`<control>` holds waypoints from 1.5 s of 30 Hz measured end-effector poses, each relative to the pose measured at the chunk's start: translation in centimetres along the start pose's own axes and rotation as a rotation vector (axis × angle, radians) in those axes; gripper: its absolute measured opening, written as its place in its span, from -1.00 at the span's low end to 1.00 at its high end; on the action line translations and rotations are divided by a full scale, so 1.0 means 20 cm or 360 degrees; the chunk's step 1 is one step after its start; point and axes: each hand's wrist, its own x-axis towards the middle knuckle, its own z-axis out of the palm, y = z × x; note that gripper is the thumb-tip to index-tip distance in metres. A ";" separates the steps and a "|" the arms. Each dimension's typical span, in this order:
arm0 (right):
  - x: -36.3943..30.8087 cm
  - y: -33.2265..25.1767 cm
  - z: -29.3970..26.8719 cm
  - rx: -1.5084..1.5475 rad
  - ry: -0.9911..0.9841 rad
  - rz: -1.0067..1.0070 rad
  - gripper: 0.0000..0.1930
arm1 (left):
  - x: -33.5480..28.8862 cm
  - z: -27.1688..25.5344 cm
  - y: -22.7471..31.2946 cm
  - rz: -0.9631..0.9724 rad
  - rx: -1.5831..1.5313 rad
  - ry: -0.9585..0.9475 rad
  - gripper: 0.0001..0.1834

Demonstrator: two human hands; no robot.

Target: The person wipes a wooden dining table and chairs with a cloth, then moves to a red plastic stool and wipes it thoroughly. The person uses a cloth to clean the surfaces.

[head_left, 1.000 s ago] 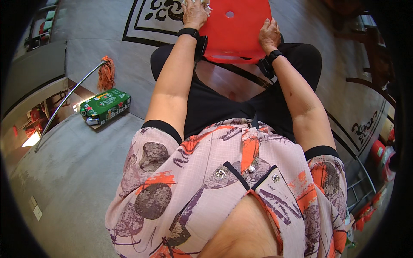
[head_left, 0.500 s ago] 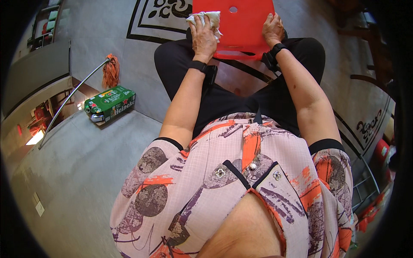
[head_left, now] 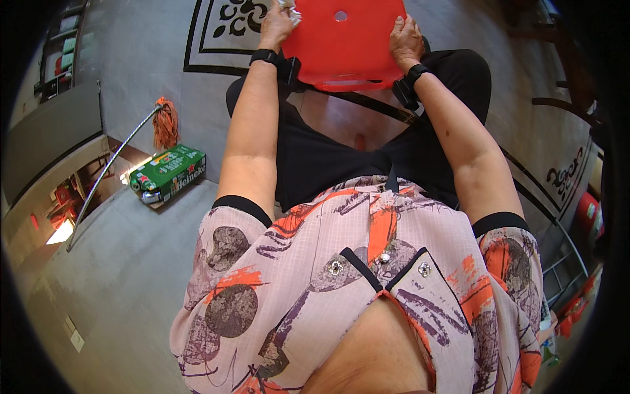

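A red plastic stool (head_left: 348,46) stands between my knees, its smooth panel marked by a small round hole and a slot along the near edge. My left hand (head_left: 277,26) is closed on a crumpled white cloth (head_left: 289,10) at the panel's left edge. Part of that cloth and the fingertips run into the top of the picture. On the opposite side, my right hand (head_left: 407,43) grips the stool's right edge, with its fingers bent over the border. Black bands with small boxes sit on both wrists.
On the left floor lies a green beverage pack (head_left: 168,172). Beside it, an orange mop head (head_left: 165,125) has a long metal handle (head_left: 111,161). Dark wooden furniture (head_left: 564,108) stands at the right, above a metal rack (head_left: 567,262). Black patterned tiles (head_left: 226,33) mark the floor.
My left hand has slid with the cloth from the panel's surface out to its left edge and farther away. The right hand keeps its place on the stool's edge.
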 end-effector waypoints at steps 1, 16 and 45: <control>0.00 -0.01 -0.01 0.0010 -0.0005 0.0012 -0.52 | 0.09 0.01 -0.02 -0.0051 0.0007 0.0057 -0.54; -0.01 0.02 0.04 0.0030 0.0017 0.0037 -0.53 | -0.51 0.05 0.26 -0.0214 -0.0237 0.0106 -0.30; 0.00 -0.01 0.02 0.0013 -0.0010 0.0045 -0.51 | -0.05 0.08 0.13 0.0002 -0.0035 0.0164 -0.33</control>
